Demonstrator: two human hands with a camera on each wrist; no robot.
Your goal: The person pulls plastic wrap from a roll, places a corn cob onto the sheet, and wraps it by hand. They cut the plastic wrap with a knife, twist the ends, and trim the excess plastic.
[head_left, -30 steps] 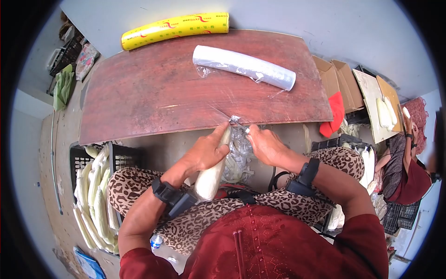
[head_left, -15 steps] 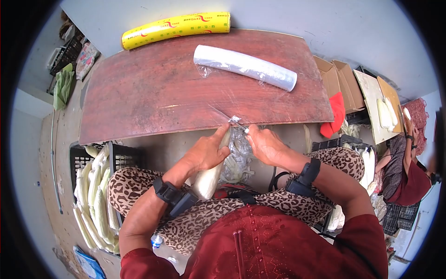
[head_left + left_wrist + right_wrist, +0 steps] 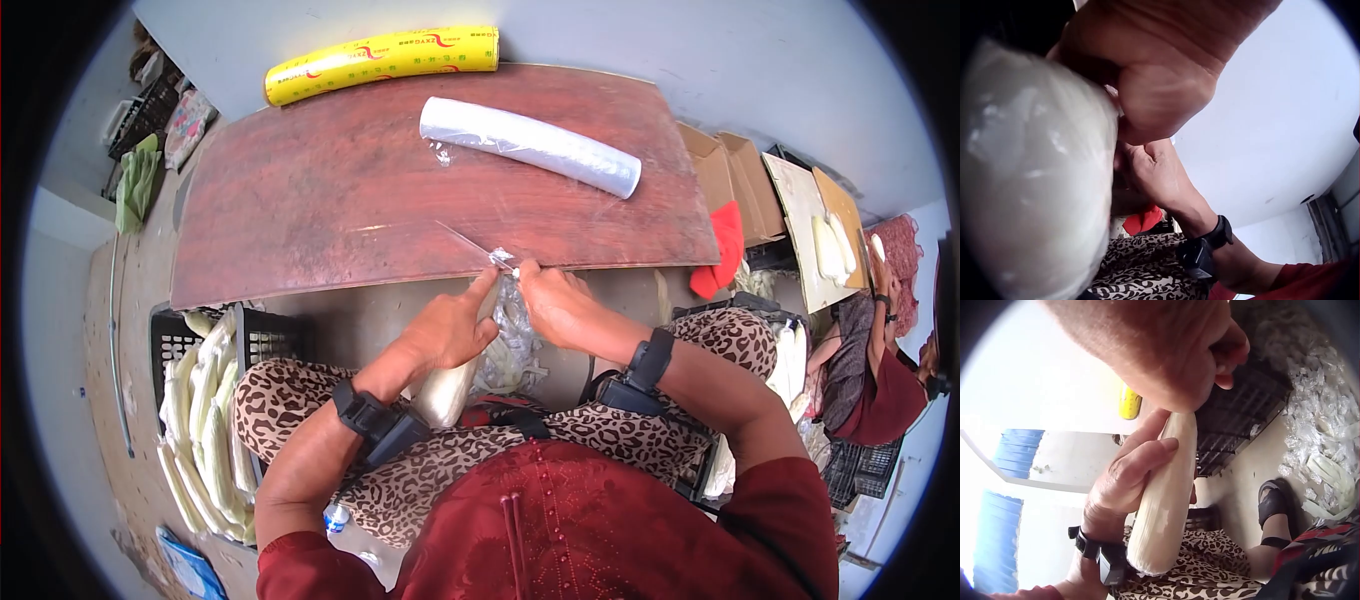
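Note:
My left hand (image 3: 450, 325) grips a long pale vegetable (image 3: 440, 398), wrapped tight in clear film, its thick end toward my lap. In the right wrist view, the fingers and thumb of that hand lie round the vegetable (image 3: 1163, 519), whose narrow end is hidden behind my right hand (image 3: 1147, 356). My right hand (image 3: 558, 303) holds a thin-bladed knife (image 3: 465, 240), pointing up and left over the table's near edge. A crumpled tuft of film (image 3: 501, 257) sits against the blade, close to my left fingertips.
On the red-brown table (image 3: 300, 190) lie a clear film roll (image 3: 530, 148) and a yellow printed roll (image 3: 380, 65). A black crate (image 3: 285, 335) of pale vegetables stands at left. Film scraps (image 3: 510, 350) lie below the table edge. Another person (image 3: 880, 390) sits at far right.
My right hand has moved left, up close to my left hand. The knife blade has slid further up and left over the table. My left hand and the vegetable have barely moved.

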